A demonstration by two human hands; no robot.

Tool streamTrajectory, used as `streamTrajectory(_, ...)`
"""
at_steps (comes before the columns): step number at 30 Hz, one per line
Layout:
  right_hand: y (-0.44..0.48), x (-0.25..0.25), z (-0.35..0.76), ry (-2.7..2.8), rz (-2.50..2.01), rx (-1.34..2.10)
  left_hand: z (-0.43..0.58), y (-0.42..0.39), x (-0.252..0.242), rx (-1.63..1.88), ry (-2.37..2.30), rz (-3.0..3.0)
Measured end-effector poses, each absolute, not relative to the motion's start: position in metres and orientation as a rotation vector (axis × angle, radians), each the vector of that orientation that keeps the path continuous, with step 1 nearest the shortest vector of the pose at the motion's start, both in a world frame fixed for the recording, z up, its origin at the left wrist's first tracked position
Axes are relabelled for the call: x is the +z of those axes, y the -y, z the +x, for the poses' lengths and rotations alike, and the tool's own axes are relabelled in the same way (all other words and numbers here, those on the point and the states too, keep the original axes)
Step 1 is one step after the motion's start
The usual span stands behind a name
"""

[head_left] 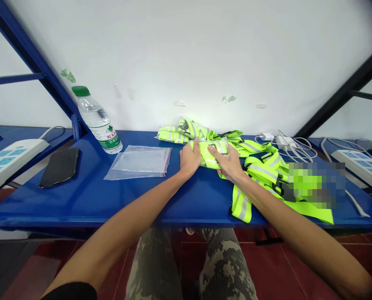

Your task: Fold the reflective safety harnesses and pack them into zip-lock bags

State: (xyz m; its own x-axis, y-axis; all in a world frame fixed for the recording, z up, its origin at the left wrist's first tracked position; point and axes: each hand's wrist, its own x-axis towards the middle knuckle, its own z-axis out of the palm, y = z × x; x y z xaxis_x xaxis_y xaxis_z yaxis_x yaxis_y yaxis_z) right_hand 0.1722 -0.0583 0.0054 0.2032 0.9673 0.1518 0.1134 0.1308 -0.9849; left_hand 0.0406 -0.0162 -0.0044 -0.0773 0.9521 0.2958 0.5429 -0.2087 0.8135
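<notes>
Both my hands grip a clear plastic bag holding a folded neon-yellow reflective strap (207, 155), just over the blue table. My left hand (190, 159) is closed on the bag's left end, thumb on top. On its right side my right hand (228, 160) is closed, with the thumb pressing the top face. Right behind lie more bagged reflective straps (181, 131). Loose yellow reflective straps (264, 168) with grey stripes and black buckles are heaped to the right, partly under my right forearm. Flat clear zip bags (139, 161) with a red seal line lie left of my left hand.
A water bottle (100, 125) with a green cap and a black phone (60, 167) are at the left of the blue table (111, 204). White chargers and cables (287, 143) lie at the back right. Power strips (13, 156) flank both sides. A white wall (189, 54) stands behind.
</notes>
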Motion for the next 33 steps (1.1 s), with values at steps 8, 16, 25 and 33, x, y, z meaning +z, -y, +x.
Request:
streamTrajectory(8, 0.049, 0.004, 0.187, 1.593, -1.382, 0.204, 0.022, 0.010, 0.012, 1.211, -1.554, 1.559)
streamTrajectory(16, 0.045, 0.015, 0.184, 2.310, -1.341, -0.306, 0.013, -0.002, 0.023, 1.253, -1.377, 1.362)
streamTrajectory(25, -0.037, 0.056, 0.161, 1.978, -1.299, -0.500, 0.009, -0.006, 0.032, 1.388, -1.282, 1.249)
streamTrajectory(33, -0.071, 0.024, 0.155, 1.821, -1.700, -0.224, 0.015, -0.015, 0.005, 1.318, -1.575, 1.487)
